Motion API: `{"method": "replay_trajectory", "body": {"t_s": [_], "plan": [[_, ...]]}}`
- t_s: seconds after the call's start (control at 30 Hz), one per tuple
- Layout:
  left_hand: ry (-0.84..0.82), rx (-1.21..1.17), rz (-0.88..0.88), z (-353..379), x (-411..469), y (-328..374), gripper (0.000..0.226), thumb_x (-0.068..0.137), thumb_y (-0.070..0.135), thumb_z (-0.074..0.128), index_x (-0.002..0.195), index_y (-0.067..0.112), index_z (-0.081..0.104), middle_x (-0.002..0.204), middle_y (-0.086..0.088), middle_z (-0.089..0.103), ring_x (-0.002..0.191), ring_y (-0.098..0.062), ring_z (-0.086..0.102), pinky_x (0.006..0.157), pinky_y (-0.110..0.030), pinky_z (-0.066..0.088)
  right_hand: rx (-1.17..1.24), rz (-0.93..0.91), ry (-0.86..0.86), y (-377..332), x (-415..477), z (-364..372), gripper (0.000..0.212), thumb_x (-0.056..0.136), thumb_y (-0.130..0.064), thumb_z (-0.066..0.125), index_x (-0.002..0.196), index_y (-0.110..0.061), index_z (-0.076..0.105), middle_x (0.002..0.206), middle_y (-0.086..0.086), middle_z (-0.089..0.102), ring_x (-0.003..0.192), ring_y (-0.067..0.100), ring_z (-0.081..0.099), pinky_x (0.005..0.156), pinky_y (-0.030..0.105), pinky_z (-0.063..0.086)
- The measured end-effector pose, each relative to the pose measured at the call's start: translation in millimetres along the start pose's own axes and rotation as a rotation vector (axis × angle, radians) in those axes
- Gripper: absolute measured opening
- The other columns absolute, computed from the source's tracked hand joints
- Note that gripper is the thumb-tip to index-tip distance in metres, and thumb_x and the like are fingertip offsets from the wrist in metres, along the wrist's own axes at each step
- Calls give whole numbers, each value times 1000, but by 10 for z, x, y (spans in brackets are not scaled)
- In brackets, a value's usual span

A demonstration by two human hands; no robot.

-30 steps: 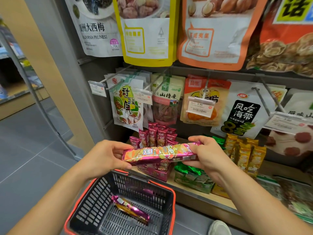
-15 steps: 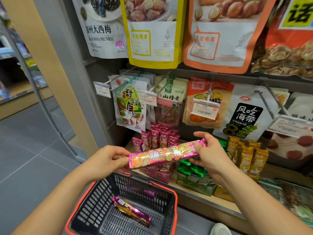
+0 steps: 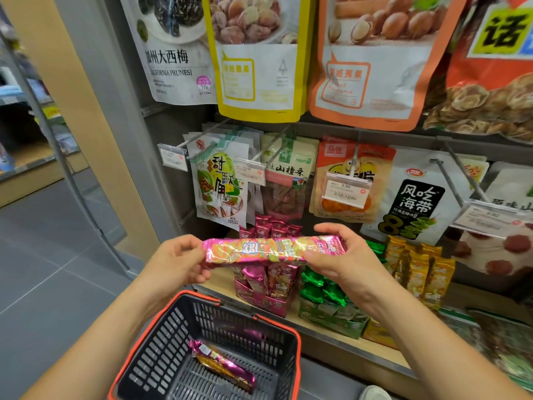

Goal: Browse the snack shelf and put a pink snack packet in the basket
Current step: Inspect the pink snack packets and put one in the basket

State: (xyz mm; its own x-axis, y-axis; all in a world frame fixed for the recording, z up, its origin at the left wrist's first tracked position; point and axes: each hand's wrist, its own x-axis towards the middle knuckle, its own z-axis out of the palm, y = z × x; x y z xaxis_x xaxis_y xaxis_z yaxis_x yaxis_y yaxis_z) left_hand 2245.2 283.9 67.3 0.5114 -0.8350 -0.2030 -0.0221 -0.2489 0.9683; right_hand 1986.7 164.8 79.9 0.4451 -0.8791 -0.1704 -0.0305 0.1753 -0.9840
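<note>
1. Grey floor tiles (image 3: 52,284) fill the lower left of the shop aisle, and a dark plastic basket (image 3: 161,353) with an orange rim sits lowest in view, just in front of the shelf edge.
2. Inside the basket lies 1 pink snack packet already placed (image 3: 222,366), flat on the slotted bottom and angled toward the right corner.
3. Above the basket, both bare forearms reach forward and hold a second pink snack packet (image 3: 274,249) level in the air, its long side running left to right.
4. Left hand (image 3: 176,264) pinches the packet's left end, fingers curled closed around the crimped edge.
5. Right hand (image 3: 343,261) grips the right part of the packet, thumb on top and fingers wrapped under it.
6. Directly behind the held packet, a pink display box (image 3: 259,295) on the wooden shelf (image 3: 375,350) holds more upright pink packets.
7. Beside that box to the right stand green packets (image 3: 326,290) in their own carton, then yellow packets (image 3: 418,272) further right.
8. Further back, pouches hang on metal pegs, among them a white tamarind pouch (image 3: 222,186) and a white seaweed pouch (image 3: 418,197), with a price tag (image 3: 346,190) reading 3.90 clipped in front.
9. Highest and farthest hang large bags: a prune bag (image 3: 173,59), a yellow-edged bag (image 3: 259,70) and an orange-edged bag (image 3: 372,67).
</note>
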Motion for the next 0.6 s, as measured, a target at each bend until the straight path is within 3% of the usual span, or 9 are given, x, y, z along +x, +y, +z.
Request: {"method": "replay_trajectory", "body": {"t_s": [0.13, 0.27, 0.37, 0.5, 0.6], "plan": [[158, 326, 144, 31, 15, 4, 13, 86, 1, 59, 78, 10, 53, 53, -11, 64, 43, -15, 56, 45, -26, 46, -272, -130, 4, -22, -40, 9, 38, 68, -13, 87, 89, -36, 66, 99, -2, 66, 79, 8, 66, 58, 21, 54], [170, 422, 162, 27, 26, 51, 33, 82, -1, 58, 89, 31, 64, 50, -1, 62, 39, -7, 47, 42, -22, 38, -391, -126, -90, -51, -58, 6, 42, 66, -13, 89, 93, -35, 65, 98, -3, 65, 72, 6, 65, 57, 17, 50], [90, 591, 110, 24, 12, 60, 38, 87, 4, 54, 85, 38, 70, 51, 11, 63, 38, -4, 43, 42, -21, 32, -355, -106, -110, -86, -81, 41, 36, 69, -14, 86, 96, -24, 67, 97, 2, 67, 72, 12, 72, 59, 23, 57], [47, 608, 49, 63, 31, 48, 28, 88, 4, 56, 82, 27, 70, 68, -5, 71, 55, -17, 48, 57, -30, 35, -281, -97, -31, -136, -86, 42, 39, 69, -21, 86, 100, -16, 63, 93, 9, 70, 66, 22, 73, 54, 24, 56], [92, 697, 50, 78, 63, 19, 16, 86, 11, 61, 83, 26, 65, 68, -1, 70, 58, -16, 59, 56, -32, 45, -99, -75, -53, -161, -76, 52, 30, 77, -11, 78, 104, -12, 65, 101, 13, 70, 79, 23, 74, 62, 24, 58]]}}
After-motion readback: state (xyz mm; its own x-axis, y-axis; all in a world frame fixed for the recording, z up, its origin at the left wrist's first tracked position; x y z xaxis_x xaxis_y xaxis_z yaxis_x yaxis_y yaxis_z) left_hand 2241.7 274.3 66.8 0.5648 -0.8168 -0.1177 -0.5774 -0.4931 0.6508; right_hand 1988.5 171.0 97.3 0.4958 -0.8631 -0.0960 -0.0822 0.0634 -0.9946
